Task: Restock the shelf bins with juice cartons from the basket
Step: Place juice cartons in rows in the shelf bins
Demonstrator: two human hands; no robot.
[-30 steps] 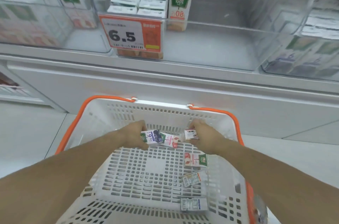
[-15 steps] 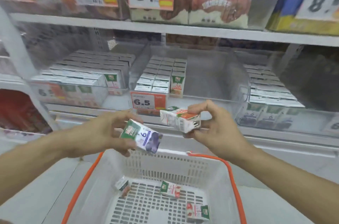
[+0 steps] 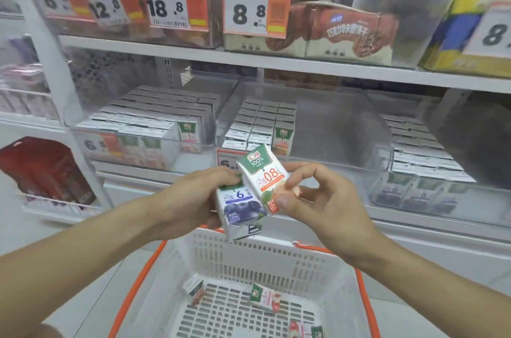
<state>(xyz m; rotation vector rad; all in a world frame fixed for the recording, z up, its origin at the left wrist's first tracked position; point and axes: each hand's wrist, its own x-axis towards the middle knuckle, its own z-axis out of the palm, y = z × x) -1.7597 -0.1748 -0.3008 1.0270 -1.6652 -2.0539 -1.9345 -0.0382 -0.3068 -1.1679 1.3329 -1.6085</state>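
Blueberry carton (image 3: 241,206) clasped in left hand (image 3: 190,196), peach carton (image 3: 265,178) pinched by right hand (image 3: 322,206), touching, above basket (image 3: 276,252). Three loose cartons (image 3: 266,297) below, one cut off. Shelf bins (image 3: 304,127) blurred.

Basket (image 3: 276,257) sits low centre, in front of the shelf (image 3: 249,61). Three cartons lie in it: one far left (image 3: 195,289), one mid (image 3: 265,297), one near right (image 3: 307,330). Above the basket, left hand (image 3: 190,196) holds a blueberry carton (image 3: 239,207); right hand (image 3: 329,199) holds a second carton (image 3: 264,177) touching it, to its right and higher. Behind them, three bins side by side: left bin (image 3: 138,127), middle bin (image 3: 331,127) with its stock at its left, right bin (image 3: 431,149).
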